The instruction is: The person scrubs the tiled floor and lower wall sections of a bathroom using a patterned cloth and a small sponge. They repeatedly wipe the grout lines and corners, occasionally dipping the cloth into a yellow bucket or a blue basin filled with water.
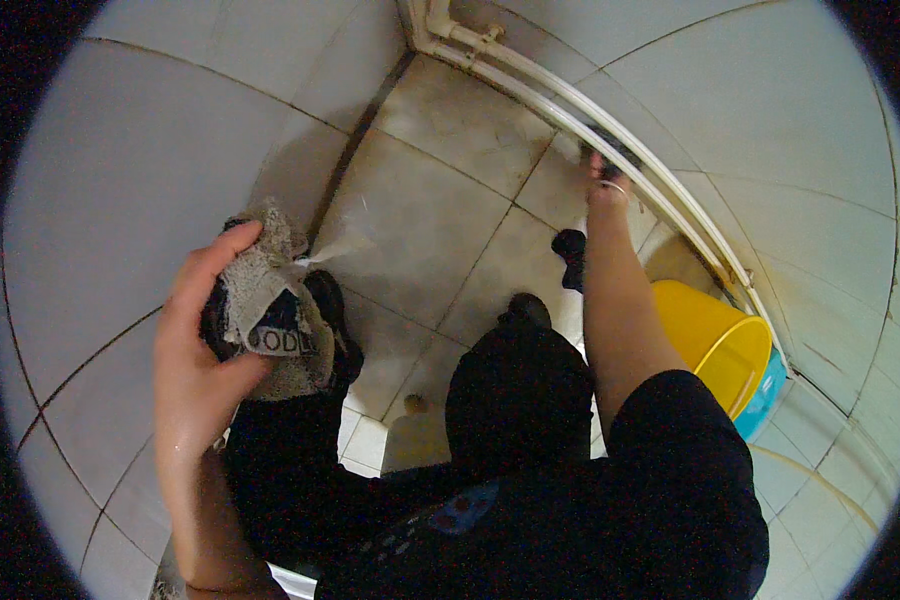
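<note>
My left hand point(195, 352) is at the left, its thumb and fingers curled around a bunched beige towel-like cloth point(266, 300). Dark patches and printed letters show on the cloth. A whitish streak that looks like water spray point(334, 251) fans out from its right side over the floor. Farther off, at the end of the outstretched arm, my right hand point(604, 172) is low by the wall pipes. It is closed around a small dark object point(613, 152), which the pipes partly cover; what it is cannot be made out. A thin pale band circles the right wrist.
Two white pipes point(570, 112) run along the foot of the right tiled wall point(787, 135). A yellow bucket point(709, 337) lies tilted by the wall, with a turquoise container point(765, 394) behind it. Another tiled wall point(142, 165) bounds the stained tile floor point(427, 195) on the left.
</note>
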A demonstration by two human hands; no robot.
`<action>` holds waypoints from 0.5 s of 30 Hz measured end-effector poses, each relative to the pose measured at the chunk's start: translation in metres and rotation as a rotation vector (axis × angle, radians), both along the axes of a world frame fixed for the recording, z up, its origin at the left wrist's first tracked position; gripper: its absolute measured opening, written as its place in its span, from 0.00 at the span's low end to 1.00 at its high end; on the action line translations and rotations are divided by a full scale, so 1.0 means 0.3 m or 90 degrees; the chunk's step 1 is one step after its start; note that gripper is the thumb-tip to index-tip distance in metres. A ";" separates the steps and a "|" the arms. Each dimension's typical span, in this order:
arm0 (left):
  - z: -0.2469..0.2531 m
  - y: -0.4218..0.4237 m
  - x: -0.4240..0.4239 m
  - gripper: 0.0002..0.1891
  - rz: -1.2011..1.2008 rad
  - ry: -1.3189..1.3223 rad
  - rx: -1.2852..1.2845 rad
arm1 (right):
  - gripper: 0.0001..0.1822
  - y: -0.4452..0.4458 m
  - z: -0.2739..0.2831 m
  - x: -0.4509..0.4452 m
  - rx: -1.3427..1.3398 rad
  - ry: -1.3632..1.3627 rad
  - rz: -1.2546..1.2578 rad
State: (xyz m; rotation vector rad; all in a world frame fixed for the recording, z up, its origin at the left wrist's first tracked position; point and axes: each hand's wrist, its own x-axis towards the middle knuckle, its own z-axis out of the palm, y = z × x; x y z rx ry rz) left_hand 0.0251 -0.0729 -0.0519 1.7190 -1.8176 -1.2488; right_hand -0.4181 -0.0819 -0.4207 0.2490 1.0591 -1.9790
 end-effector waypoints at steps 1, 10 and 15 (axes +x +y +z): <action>-0.003 -0.002 -0.007 0.37 0.003 0.008 0.001 | 0.18 0.073 -0.030 -0.105 -0.034 0.030 0.006; -0.002 -0.026 -0.052 0.37 -0.049 -0.032 -0.011 | 0.18 -0.039 -0.094 0.024 -0.006 -0.002 -0.091; -0.020 -0.015 -0.086 0.37 -0.063 -0.060 0.022 | 0.16 -0.185 0.068 0.280 0.191 -0.127 -0.089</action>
